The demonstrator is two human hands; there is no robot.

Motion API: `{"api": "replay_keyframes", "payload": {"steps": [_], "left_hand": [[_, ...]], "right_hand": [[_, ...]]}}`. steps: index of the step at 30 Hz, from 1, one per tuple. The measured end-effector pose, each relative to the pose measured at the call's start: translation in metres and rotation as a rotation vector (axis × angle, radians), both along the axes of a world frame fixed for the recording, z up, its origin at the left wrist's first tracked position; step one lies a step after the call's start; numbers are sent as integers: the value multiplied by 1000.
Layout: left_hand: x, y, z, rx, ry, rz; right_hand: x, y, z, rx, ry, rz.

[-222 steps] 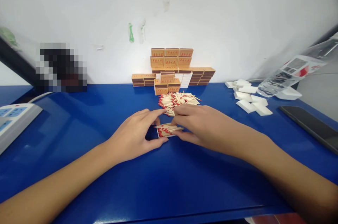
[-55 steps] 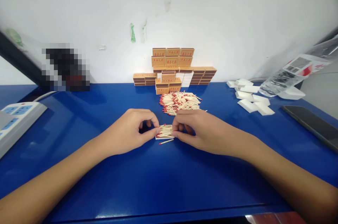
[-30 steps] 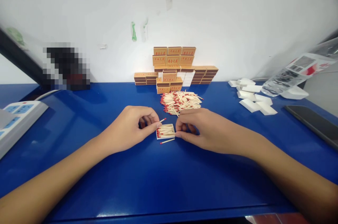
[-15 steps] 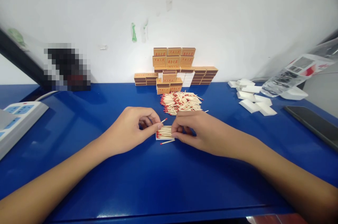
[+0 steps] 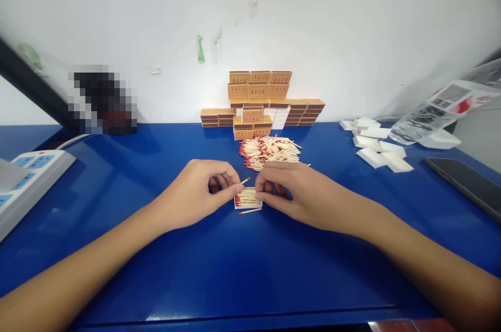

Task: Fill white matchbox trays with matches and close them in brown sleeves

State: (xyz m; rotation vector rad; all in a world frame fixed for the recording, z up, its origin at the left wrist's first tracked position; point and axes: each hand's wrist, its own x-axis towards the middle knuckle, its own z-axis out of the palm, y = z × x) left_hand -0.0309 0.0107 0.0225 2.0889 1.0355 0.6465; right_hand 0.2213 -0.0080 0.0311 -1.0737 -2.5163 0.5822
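A small white matchbox tray [image 5: 248, 207] filled with red-tipped matches [image 5: 247, 197] lies on the blue table between my hands. My left hand [image 5: 203, 188] pinches a single match [image 5: 246, 181] between thumb and finger, its red head pointing up and right. The left thumb is at the tray's upper left corner. My right hand [image 5: 291, 188] is closed in a pinch over the tray's right end; whatever its fingertips hold is hidden. One loose match [image 5: 250, 211] lies just in front of the tray. Behind the hands is a large heap of matches [image 5: 270, 152].
Orange matchboxes [image 5: 258, 92] are stacked against the wall, with white trays [image 5: 279, 117] among them. More white trays [image 5: 371, 157] lie at the right beside a tilted plastic bottle [image 5: 422, 113] and a dark phone [image 5: 465, 186]. A power strip [image 5: 35, 186] is at the left.
The view has shifted slightly, so everything sits a little further right. My right fingertips have risen a little at the tray's right end; the left hand keeps its match.
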Motion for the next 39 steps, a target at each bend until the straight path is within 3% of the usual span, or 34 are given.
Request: {"api": "replay_keyframes", "payload": {"steps": [17, 21, 39], "left_hand": [[-2, 0, -4, 218, 108, -51], [-2, 1, -4, 257, 134, -52], [0, -1, -7, 243, 115, -99]], "right_hand": [[-4, -1, -7, 34, -10, 36], [-4, 0, -8, 66, -17, -13], [-3, 3, -10, 98, -32, -83]]}}
